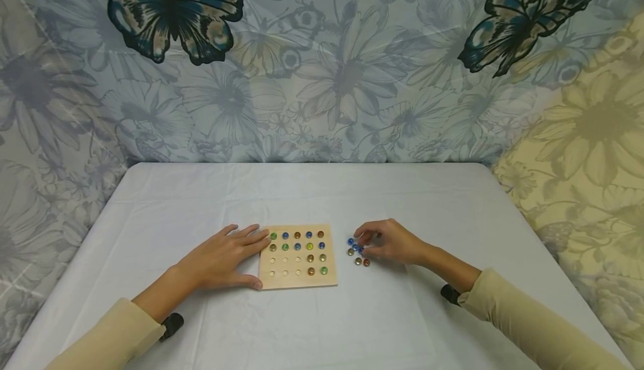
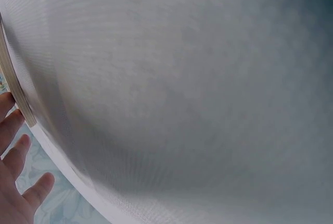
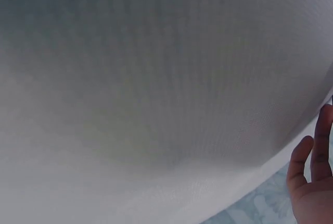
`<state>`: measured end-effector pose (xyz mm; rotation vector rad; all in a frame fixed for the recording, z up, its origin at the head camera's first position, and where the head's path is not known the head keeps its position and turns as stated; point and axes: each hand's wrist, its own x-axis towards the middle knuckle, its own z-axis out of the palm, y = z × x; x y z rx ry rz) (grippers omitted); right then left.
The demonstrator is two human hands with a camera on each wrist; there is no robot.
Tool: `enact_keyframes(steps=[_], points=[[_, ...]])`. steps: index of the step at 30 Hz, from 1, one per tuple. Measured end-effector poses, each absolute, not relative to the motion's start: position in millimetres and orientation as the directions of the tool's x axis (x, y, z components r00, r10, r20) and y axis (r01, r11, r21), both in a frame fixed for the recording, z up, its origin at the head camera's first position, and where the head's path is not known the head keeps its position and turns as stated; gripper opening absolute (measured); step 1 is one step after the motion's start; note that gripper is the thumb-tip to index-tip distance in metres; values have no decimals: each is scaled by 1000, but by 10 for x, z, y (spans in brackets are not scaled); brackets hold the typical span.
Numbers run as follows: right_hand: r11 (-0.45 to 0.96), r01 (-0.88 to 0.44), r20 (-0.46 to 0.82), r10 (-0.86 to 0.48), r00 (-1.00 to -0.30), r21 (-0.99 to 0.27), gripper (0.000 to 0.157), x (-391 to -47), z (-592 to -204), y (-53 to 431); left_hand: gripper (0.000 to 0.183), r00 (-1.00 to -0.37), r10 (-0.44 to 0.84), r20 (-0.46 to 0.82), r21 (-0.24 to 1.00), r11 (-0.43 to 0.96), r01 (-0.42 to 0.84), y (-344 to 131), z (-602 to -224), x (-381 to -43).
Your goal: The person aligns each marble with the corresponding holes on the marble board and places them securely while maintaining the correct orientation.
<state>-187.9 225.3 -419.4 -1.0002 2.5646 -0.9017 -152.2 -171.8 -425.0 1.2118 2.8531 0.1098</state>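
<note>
A pale wooden board [image 1: 297, 287] with rows of round hollows lies flat on the table. Colored glass marbles [image 1: 309, 246] sit in its two far rows and in the two right-hand columns of its near rows. The hollows at the near left are bare. My left hand [image 1: 221, 258] spreads along the board's left edge, fingertips at the far corner and thumb by the near corner. Right of the board lies a small group of loose marbles [image 1: 350, 252], blue, brownish and reddish. Over them my right hand [image 1: 397, 242] reaches down, thumb and fingers bent but apart, partly covering some marbles.
A white cloth covers the table [image 1: 241, 197]. Behind it hangs a fabric backdrop [image 1: 347, 90] printed with flowers and butterflies. Dark wrist cameras are strapped under both sleeves [image 1: 115, 331]. Both wrist views mostly show the white cloth, with fingers at the edge.
</note>
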Motion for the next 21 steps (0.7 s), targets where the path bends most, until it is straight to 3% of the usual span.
enact_keyframes(steps=[21], points=[[563,-580,57,-687,-724,-588,33,-1885,-4128,2220,92,-695,719,-15,81,694,716,-1707,-4244,-1527]])
